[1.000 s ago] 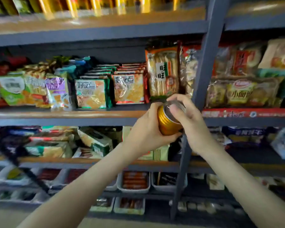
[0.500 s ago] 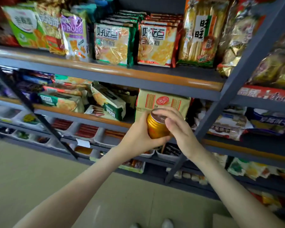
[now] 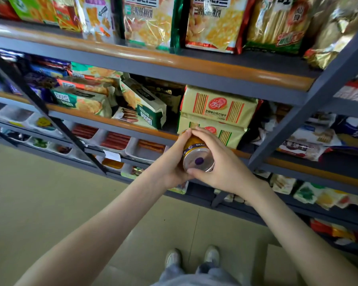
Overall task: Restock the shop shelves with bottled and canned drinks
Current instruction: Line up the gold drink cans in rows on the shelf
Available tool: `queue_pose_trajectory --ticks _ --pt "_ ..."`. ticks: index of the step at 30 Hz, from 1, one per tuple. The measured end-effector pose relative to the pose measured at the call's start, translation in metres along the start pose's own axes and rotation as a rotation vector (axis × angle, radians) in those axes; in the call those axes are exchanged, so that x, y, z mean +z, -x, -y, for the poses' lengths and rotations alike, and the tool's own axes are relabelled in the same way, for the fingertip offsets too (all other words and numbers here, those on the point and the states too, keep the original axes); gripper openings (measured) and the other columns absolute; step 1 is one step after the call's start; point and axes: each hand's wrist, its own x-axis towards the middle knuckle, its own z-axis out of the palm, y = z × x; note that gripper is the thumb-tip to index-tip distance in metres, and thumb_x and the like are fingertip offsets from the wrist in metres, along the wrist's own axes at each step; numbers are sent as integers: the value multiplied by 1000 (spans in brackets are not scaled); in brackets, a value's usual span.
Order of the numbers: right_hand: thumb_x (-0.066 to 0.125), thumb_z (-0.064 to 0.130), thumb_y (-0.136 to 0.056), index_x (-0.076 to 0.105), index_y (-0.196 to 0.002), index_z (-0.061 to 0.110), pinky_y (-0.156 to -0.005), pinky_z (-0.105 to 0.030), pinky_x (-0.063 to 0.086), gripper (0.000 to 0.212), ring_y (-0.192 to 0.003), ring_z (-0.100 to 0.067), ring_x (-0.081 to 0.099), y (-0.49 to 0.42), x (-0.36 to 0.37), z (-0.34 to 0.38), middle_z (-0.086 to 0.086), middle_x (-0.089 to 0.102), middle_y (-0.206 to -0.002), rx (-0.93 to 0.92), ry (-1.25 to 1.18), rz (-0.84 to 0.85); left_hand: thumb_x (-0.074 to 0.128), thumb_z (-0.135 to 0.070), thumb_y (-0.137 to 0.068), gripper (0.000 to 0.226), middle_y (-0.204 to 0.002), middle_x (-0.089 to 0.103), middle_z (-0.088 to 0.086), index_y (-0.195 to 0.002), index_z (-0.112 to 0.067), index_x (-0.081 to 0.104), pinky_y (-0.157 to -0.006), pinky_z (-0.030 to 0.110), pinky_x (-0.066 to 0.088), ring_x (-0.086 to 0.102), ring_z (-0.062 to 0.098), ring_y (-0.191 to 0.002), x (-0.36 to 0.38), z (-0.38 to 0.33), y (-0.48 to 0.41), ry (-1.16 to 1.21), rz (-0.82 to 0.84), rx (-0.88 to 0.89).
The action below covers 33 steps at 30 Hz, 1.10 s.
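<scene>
Gold can (image 3: 195,150): we held it tilted before the yellow cracker packs (image 3: 217,106).
Left hand (image 3: 171,169): our fingers curled round its side.
Right hand (image 3: 225,167): gripped its other side.

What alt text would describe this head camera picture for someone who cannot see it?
A left hand and right hand grip a small gold metal can sideways, before grey metal shelves stocked with snack packets.
</scene>
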Motion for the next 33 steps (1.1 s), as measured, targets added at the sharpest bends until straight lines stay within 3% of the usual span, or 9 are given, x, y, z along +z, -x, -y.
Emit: queue_pose_trajectory --ticks 5,9,12,16,20,23,26,30,33 --pt "89 31 -65 36 -141 18 -107 -7 25 93 -133 5 28 6 0 -9 9 33 -144 -39 -21 -69 53 -57 -90 48 -85 71 8 -101 -12 65 -57 31 59 69 21 -70 10 -2 -6 -38 48 -37" --pt "85 17 -69 47 -125 18 -85 0 34 68 -101 8 49 5 -12 -10 11 53 -117 83 -154 -318 40 -54 -96 53 -94 70 10 -110 -7 61 -81 36 56 67 22 -84 13 -3 -4 -120 192 -28" --pt "80 27 -73 48 -117 18 -87 -15 44 55 -99 4 56 4 -23 -16 10 57 -109 247 -458 -481 58 -47 -88 56 -117 66 16 -125 -5 53 -97 41 51 63 26 -111 12 2 -5 -300 225 39" --pt "77 41 -75 49 -122 14 -83 -41 57 61 -110 -20 63 7 -28 -20 -9 57 -126 435 -979 -429 69 -24 -82 74 -128 57 10 -144 -29 29 -97 46 50 63 27 -112 8 7 -12 -282 276 243" --pt "67 48 -81 51 -127 17 -78 -41 58 58 -102 -21 68 9 -36 -17 -9 62 -121 535 -1080 -317 73 -15 -83 48 -119 60 5 -125 -21 52 -94 41 53 64 23 -110 12 3 -10 -372 314 414" --pt "53 58 -87 56 -119 31 -88 -45 56 42 -105 -18 66 11 -41 -18 0 65 -119 584 -861 -198 72 -25 -76 48 -112 66 2 -119 -18 53 -86 38 56 68 19 -104 16 0 -6 -433 226 442" --pt "56 56 -89 51 -122 32 -102 -33 41 41 -122 -12 49 16 -48 -21 8 52 -130 435 -364 -204 76 -33 -72 50 -112 68 -1 -117 -23 56 -75 33 58 68 14 -100 19 -6 -2 -545 153 484" --pt "75 49 -74 34 -144 25 -105 -23 23 84 -130 -8 28 16 -58 -7 5 37 -142 130 132 -7 73 -43 -72 48 -116 65 2 -115 -26 61 -73 40 60 65 20 -105 28 -15 3 -646 58 470" --pt "77 53 -71 29 -147 23 -108 -29 27 95 -133 -14 30 14 -58 0 3 38 -143 109 281 -58 69 -54 -71 55 -109 67 2 -115 -22 59 -72 39 61 68 18 -97 40 -25 11 -776 23 482"
